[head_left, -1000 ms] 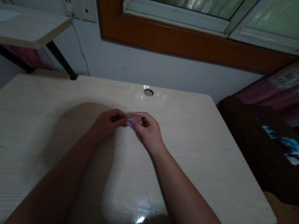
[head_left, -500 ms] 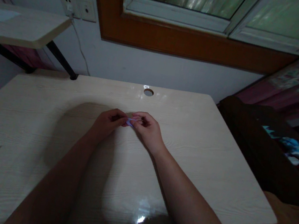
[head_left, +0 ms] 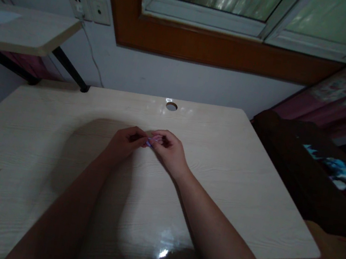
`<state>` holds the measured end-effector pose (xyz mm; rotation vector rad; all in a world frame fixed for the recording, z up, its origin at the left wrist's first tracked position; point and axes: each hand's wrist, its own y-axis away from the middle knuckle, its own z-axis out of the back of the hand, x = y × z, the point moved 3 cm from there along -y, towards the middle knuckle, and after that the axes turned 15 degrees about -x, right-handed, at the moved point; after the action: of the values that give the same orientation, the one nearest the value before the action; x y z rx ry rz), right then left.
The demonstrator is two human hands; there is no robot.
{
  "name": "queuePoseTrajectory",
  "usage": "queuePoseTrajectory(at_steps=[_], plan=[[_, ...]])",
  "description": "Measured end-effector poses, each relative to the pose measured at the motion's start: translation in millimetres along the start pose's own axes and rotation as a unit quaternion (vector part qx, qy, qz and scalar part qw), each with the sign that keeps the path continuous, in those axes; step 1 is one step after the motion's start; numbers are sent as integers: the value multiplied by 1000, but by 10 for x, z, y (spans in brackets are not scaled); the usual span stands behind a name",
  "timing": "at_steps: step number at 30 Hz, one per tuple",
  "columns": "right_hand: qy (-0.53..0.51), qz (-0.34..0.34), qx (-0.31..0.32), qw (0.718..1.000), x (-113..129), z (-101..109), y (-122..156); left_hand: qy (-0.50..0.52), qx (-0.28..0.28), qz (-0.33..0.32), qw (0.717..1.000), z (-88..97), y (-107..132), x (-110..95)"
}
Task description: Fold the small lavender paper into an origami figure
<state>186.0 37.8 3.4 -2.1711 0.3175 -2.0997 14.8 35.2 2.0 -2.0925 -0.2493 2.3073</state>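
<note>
Both my hands meet over the middle of a pale wooden desk (head_left: 54, 157). My left hand (head_left: 126, 141) and my right hand (head_left: 169, 151) have their fingers curled and pinch a small pale purple piece, perhaps folded paper (head_left: 151, 140), between their fingertips. Most of the piece is hidden by the fingers. The hands hover just above or rest on the desk top; I cannot tell which.
A round cable hole (head_left: 171, 106) sits at the desk's far edge. A second desk (head_left: 26, 32) stands at the left by wall sockets (head_left: 89, 8). A window (head_left: 235, 2) is above. Dark furniture (head_left: 303, 170) flanks the right edge.
The fingertips have shifted slightly around the small purple piece; the arms and the view have barely moved.
</note>
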Motion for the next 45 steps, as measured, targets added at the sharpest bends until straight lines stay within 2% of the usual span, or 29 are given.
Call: queuePoseTrajectory(at_steps=[6,15,21,29,38,43,45], plan=[[-18,-16,-14,1000,-13,4,-19,-22,-17,5,1000,25,-14,-49],[-65,-66,-32,995,-27,40,-57,22,-43,42,998,32,-32,-49],[-88,-88,-28,992,-44,38,-71,44,-19,40,998,13,-35,-25],[-101,-100,-26,990,-58,45,-80,74,10,42,996,34,13,-93],[-86,-71,-17,994,-61,55,-83,68,3,34,997,23,12,-83],[-56,-38,-18,998,-61,42,-63,39,16,21,999,0,-20,-1],[-55,-30,-9,998,-52,29,-49,27,5,21,999,-1,-34,29]])
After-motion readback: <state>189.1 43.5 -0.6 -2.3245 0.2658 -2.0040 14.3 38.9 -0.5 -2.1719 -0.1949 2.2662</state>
